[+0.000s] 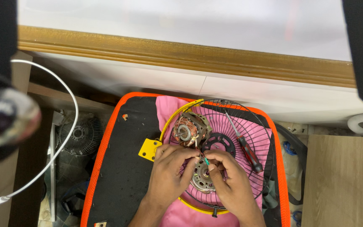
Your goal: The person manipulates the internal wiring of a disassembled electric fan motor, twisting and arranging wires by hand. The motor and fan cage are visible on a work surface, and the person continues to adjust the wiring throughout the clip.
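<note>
A black wire fan guard (248, 126) with a yellow rim lies on a pink cloth (167, 107) over a black pad with orange edging (120, 168). Inside the guard sits a fan motor with copper windings (185, 131). Beneath it lies a round metal motor cover (199, 178). My left hand (169, 174) and my right hand (227, 180) meet over that cover, fingers pinching thin wires, one of them green (206, 160). A screwdriver with a red and black handle (248, 151) rests in the guard to the right of my hands.
A yellow plastic bracket (149, 149) sticks out from the guard's left rim. A second fan grille (80, 134) lies on the floor at left, beside a white hoop (70, 98). A wooden moulding (190, 54) runs along the wall above. A wooden board (341, 180) is at right.
</note>
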